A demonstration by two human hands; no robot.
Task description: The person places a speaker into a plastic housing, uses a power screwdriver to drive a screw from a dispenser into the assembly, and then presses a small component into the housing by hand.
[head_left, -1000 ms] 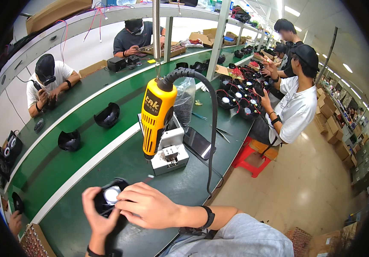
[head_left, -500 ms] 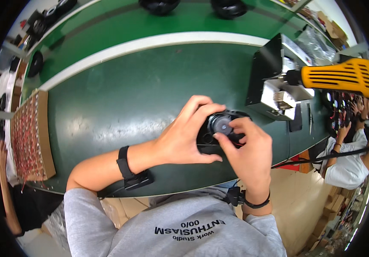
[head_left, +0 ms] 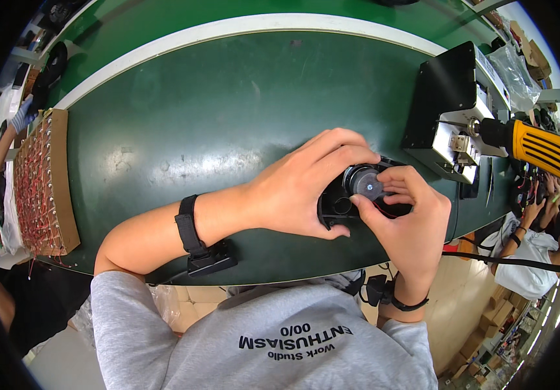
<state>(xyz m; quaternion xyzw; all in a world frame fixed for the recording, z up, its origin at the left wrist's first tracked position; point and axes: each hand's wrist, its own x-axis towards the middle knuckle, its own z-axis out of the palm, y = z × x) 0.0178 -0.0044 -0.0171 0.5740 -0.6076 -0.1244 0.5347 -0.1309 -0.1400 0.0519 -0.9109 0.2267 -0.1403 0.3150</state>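
- Stood by the bench. Step in hand, in my judgement: setting or adjusting a round grey disc part (head_left: pixel 372 186) at a black housing (head_left: pixel 329 209), two-handed.
- Location: the housing lies between the two hands, over the near side of the green table (head_left: pixel 182 110), toward the person's right; the disc part sits at its upper middle, face tilted up.
- Left hand (head_left: pixel 299 183): reaches in from the left, palm side toward the housing. Fingers bent together over its far edge, thumb stretched out along the near edge; the housing is cradled in the gap.
- Right hand (head_left: pixel 417 211): comes up from below, wrist bent inward. Thumb and forefinger pinch the disc part at its rim; remaining fingers curled behind.
- Poor view: fingers cover the underside, so I cannot tell whether the disc part is seated or only held against the housing.
- Forearms: left one lies nearly level across the table, elbow out wide; right one is short and steep, elbow close to the body.
- Next move, as I judge it, calls for a steady left hold, small fingertip turns from the right, and care for the thin red wire (head_left: pixel 390 214) beside the disc part.
- Nearby: yellow power screwdriver (head_left: pixel 543 148) hangs to the right, hands well away from it; black-and-silver machine (head_left: pixel 441 97) just beyond the right hand.
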